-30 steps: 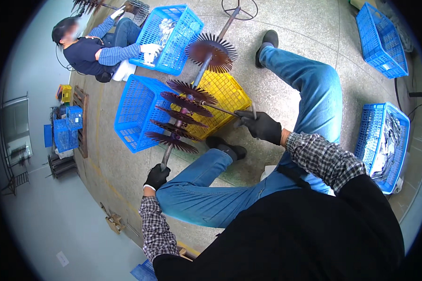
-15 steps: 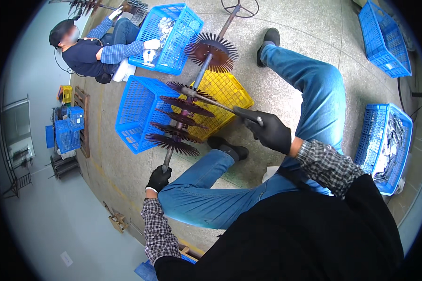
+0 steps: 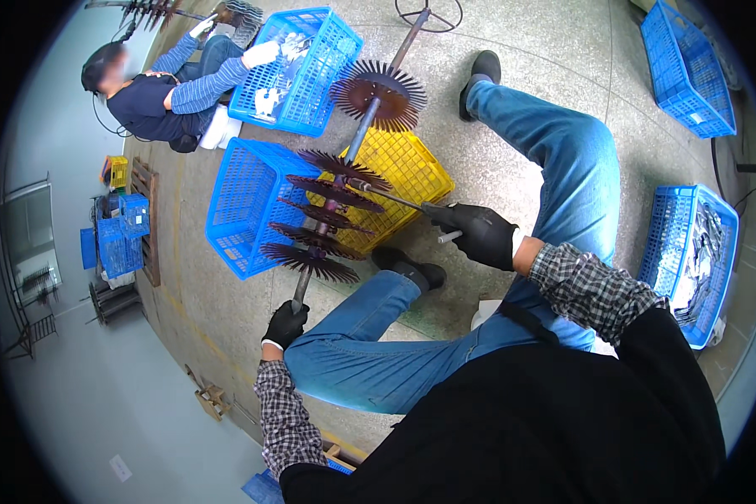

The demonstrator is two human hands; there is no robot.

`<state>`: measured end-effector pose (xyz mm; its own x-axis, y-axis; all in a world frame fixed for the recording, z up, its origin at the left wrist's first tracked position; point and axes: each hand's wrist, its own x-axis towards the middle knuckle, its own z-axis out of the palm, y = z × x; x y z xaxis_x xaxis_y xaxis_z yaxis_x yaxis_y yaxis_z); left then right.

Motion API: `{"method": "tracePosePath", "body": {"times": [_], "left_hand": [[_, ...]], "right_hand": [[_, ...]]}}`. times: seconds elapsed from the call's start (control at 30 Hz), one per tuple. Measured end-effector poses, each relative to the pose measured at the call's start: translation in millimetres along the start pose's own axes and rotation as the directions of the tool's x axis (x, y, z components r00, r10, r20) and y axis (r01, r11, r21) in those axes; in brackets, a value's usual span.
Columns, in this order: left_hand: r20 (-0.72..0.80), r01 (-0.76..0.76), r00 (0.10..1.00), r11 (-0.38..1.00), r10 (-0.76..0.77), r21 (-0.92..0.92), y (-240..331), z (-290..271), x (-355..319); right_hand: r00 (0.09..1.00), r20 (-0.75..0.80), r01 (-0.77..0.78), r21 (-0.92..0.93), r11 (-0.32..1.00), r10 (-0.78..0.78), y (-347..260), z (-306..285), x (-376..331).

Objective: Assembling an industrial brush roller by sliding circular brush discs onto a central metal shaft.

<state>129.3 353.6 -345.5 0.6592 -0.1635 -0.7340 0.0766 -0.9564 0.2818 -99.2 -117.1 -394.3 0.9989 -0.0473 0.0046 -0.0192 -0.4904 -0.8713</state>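
My left hand (image 3: 285,325), in a black glove, is closed round the near end of a long metal shaft (image 3: 363,139). Several dark, finned discs (image 3: 323,220) sit spaced along this shaft, with a larger rust-brown finned disc (image 3: 378,94) farther up. In a black glove too, my right hand (image 3: 479,235) grips what looks like a T-handle socket wrench (image 3: 399,200). Its socket end meets the shaft between the upper two of the clustered discs; the exact contact is too small to make out. A metal bar end sticks out below the right hand.
Under the shaft stand a blue crate (image 3: 256,202) and a yellow crate (image 3: 407,168). A co-worker (image 3: 155,105) sits at the far left by a blue crate (image 3: 323,84) of metal pieces. To my right are a filled blue crate (image 3: 668,244) and another blue crate (image 3: 689,71).
The wrench's socket end has come slightly nearer and to the right along the disc cluster, and its bar end has swung nearer. My left hand stays put. The co-worker's hand has moved away over the crate.
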Motion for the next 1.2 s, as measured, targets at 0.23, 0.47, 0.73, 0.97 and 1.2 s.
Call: {"method": "tracePosePath", "body": {"times": [0.23, 0.47, 0.73, 0.97, 1.2], "left_hand": [[0.016, 0.004, 1.000, 1.000, -0.004, 0.010, 3, 0, 0], [0.014, 0.008, 1.000, 1.000, -0.008, 0.017, 9, 0, -3], [0.001, -0.005, 1.000, 1.000, 0.005, 0.001, -1, -1, 0], [-0.008, -0.020, 1.000, 1.000, 0.020, -0.004, 1, -1, 1], [-0.043, -0.001, 0.999, 1.000, 0.000, -0.018, -1, -1, 1]], "right_hand": [[0.989, 0.017, -0.145, 0.146, 0.979, 0.144, -14, -14, 18], [0.993, -0.097, -0.057, 0.163, 0.985, 0.074, -12, -3, 32], [0.999, -0.030, -0.011, 0.357, 0.934, 0.023, -5, -11, 40], [0.919, 0.291, -0.391, 0.756, 0.524, 0.266, -1, -24, 37], [0.992, 0.029, -0.118, 0.558, 0.821, 0.123, -2, 25, 28]]}}
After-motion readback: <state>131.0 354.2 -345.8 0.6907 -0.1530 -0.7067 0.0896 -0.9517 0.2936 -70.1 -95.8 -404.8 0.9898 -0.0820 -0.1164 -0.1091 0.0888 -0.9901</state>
